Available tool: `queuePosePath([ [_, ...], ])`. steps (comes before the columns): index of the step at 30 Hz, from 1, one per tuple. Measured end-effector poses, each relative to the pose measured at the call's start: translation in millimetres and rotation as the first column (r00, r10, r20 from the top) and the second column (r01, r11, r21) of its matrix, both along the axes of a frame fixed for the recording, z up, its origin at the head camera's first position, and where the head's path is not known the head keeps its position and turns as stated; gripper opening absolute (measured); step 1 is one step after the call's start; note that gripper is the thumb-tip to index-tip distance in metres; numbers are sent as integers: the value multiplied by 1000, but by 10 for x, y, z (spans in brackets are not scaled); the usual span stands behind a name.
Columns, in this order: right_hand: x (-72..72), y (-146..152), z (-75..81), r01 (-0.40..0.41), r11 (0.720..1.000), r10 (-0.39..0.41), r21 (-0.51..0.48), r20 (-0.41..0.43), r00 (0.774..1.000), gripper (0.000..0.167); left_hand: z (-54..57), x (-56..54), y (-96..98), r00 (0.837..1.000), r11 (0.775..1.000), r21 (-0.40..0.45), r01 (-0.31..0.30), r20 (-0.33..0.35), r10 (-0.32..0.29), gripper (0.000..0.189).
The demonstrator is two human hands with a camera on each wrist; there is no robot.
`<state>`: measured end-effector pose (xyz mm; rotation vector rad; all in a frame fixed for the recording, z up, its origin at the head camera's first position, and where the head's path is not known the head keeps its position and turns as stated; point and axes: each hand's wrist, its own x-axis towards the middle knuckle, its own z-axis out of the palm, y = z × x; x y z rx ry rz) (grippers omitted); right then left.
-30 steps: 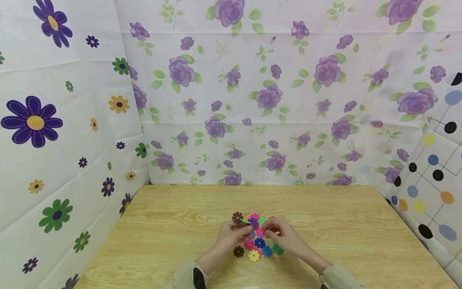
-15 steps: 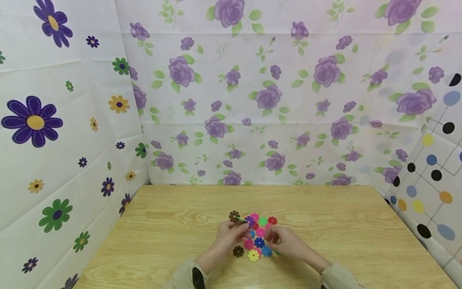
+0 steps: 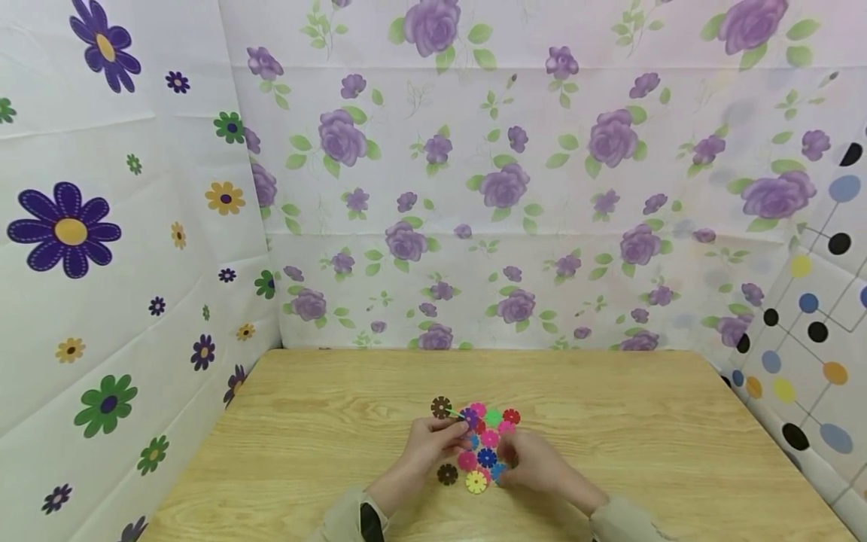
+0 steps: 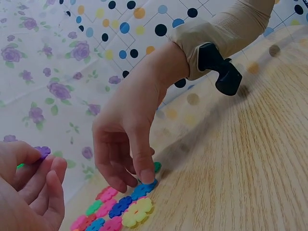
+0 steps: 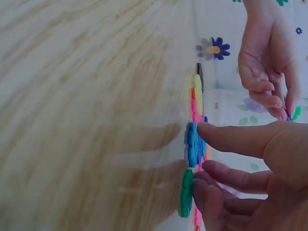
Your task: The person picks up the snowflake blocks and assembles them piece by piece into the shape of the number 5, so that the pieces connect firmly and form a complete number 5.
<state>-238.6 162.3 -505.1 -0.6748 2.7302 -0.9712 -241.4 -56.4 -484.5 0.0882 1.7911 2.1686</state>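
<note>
In the head view my left hand (image 3: 430, 446) pinches a purple notched plastic disc (image 3: 469, 417) between thumb and fingers. A green disc (image 3: 454, 412), seen nearly edge-on, joins it to a brown disc (image 3: 441, 407) held above the table. My right hand (image 3: 538, 463) is low over the right side of the loose discs. Its thumb touches a light blue disc (image 5: 192, 144) lying flat, and its bent fingers are against or very near a green disc (image 5: 186, 192). In the left wrist view the right thumb is on the blue disc (image 4: 143, 191).
Several loose discs lie close together, among them a yellow one (image 3: 476, 482), a dark blue one (image 3: 486, 458), a red one (image 3: 511, 416) and a separate brown one (image 3: 447, 474). The wooden table (image 3: 325, 406) meets flowered cloth (image 3: 467, 256) behind.
My right hand has come down and slightly toward me, from above the pink discs onto the blue one. My left hand still holds the joined discs, which shifted slightly left.
</note>
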Motion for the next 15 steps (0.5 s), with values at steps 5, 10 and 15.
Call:
queuePosePath([
  [5, 23, -38, 17, 20, 999, -19, 40, -4, 1000, 27, -5, -15, 3, 1000, 1000, -28, 3, 12, -2, 31],
  [10, 41, -42, 12, 22, 998, -21, 53, -15, 1000, 26, -24, -18, 1, 1000, 999, -48, 0, 6, 0, 33],
  [15, 53, -40, -12, 29, 999, -28, 43, -22, 999, 29, -78, -38, -9, 1000, 999, -48, -19, -1, 19, 34],
])
